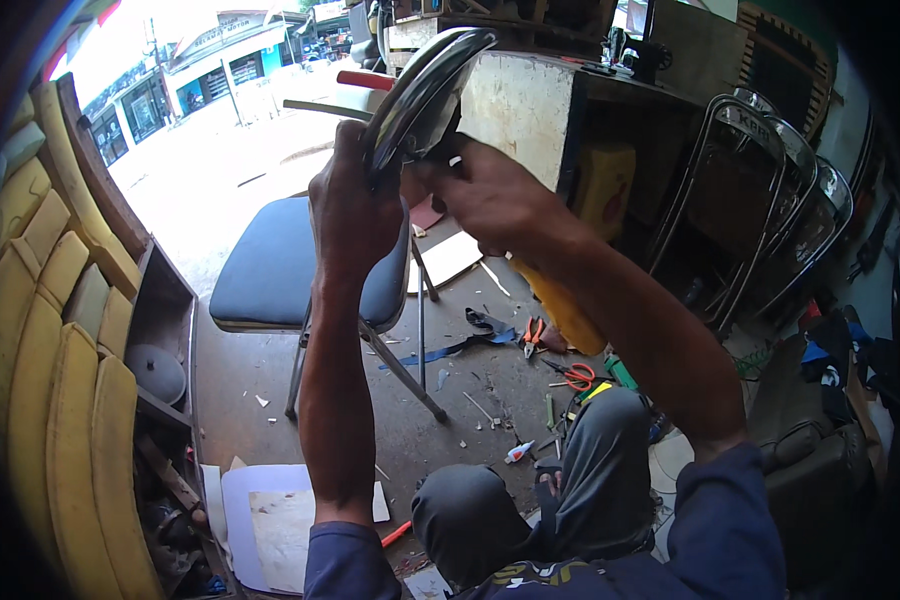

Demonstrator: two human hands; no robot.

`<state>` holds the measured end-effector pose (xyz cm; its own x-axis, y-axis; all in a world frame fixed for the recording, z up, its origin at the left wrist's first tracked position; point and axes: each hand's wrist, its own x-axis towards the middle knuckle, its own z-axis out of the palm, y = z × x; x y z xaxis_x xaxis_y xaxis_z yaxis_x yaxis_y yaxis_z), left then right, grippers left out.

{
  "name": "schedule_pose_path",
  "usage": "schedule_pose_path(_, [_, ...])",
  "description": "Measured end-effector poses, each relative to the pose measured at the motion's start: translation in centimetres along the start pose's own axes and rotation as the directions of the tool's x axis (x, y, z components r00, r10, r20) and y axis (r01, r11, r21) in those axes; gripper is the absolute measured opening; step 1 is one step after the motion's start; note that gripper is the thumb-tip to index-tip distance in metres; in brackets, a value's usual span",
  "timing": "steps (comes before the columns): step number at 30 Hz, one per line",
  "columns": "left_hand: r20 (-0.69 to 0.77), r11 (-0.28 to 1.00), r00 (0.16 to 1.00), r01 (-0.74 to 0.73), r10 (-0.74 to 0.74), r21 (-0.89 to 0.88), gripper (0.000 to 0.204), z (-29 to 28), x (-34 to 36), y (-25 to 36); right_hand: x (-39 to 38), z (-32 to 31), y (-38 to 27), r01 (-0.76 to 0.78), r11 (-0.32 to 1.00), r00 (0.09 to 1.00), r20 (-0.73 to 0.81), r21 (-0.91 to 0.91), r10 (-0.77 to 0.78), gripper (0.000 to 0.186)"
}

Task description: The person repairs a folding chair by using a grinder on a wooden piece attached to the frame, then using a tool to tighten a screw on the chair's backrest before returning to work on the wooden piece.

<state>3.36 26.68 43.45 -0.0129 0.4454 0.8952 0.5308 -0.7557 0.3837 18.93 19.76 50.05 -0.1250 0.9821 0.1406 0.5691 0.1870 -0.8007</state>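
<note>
My left hand (355,205) is closed round the lower end of a glossy, dark, curved piece with a shiny rim (425,90), raised upright at the top centre. My right hand (485,190) is beside it, fingers curled at its lower right; what they grip is hidden. A dark padded chair seat (260,260) on metal legs stands below and behind my hands. A yellow object (560,310) shows behind my right forearm. Orange-handled pliers (531,335), red scissors (575,376), a small white bottle (520,451), strips and scraps lie on the floor around my grey-clad knees.
Stacked yellow foam pieces (60,380) and a low shelf (185,300) line the left. Chrome chair frames (730,180) lean at the right, near a pale cabinet (515,105) with a sewing machine (640,58). A dark cushioned item (800,460) lies lower right. A bright street opens at the back left.
</note>
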Motion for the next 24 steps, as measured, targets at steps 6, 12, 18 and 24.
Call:
schedule_pose_path(6, [0.042,0.999,0.999,0.008,-0.006,-0.047,0.019,-0.1,0.2,0.3,3.8,1.5,2.4,0.335,0.857,0.882,-0.190,-0.393,-0.432,0.027])
schedule_pose_path(12, [0.024,1.000,1.000,-0.010,0.011,-0.014,0.019,0.0,0.0,0.6,3.9,2.2,3.8,0.361,0.784,0.840,-0.188,-0.506,-0.509,0.024])
schedule_pose_path(18, [0.012,0.991,0.991,-0.134,0.133,0.029,0.024,-0.6,0.2,-0.9,2.7,2.2,3.3,0.435,0.687,0.759,-0.173,-0.582,-0.628,0.022])
schedule_pose_path(24, [-0.012,0.984,0.998,0.062,-0.065,-0.168,0.018,1.3,0.9,-1.9,4.1,1.8,7.0,0.482,0.565,0.338,-0.453,-0.669,-0.825,0.004])
